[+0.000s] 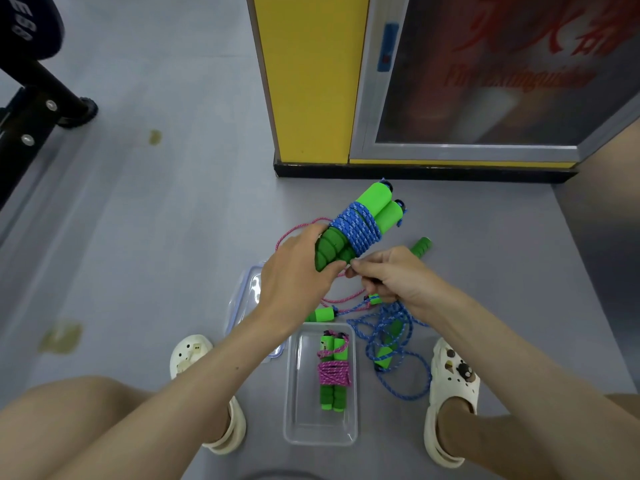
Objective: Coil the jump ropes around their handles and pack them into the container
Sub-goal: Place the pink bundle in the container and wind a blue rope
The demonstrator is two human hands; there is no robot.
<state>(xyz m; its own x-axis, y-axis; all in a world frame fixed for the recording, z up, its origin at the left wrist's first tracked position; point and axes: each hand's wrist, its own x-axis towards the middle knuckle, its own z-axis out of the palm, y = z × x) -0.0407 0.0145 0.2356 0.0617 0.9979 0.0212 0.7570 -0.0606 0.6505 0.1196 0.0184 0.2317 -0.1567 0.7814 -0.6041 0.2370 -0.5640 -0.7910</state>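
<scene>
Head view: pink bundle (333,370) packed in container (304,424); blue bundle (360,230) gripped by left hand (294,278), its rope end pinched by right hand (391,275); loose ropes (401,386) left uncoiled.

Even, soft indoor light, faint shadows; wide-angle bending at the edges, cabinet door (502,74) blurred.

Grey floor (156,237) and what lay on it.
A clear container (290,393) sat at 6 o'clock, its lid (244,292) flat at the container's 11 o'clock. A loose blue rope (388,322) sprawled at its 2 o'clock, with a pink rope (341,301) and a green handle (323,314) at 12 and a second green handle (421,245) farther off toward 1. A yellowish stain (60,337) marked the floor at 9 o'clock.
</scene>
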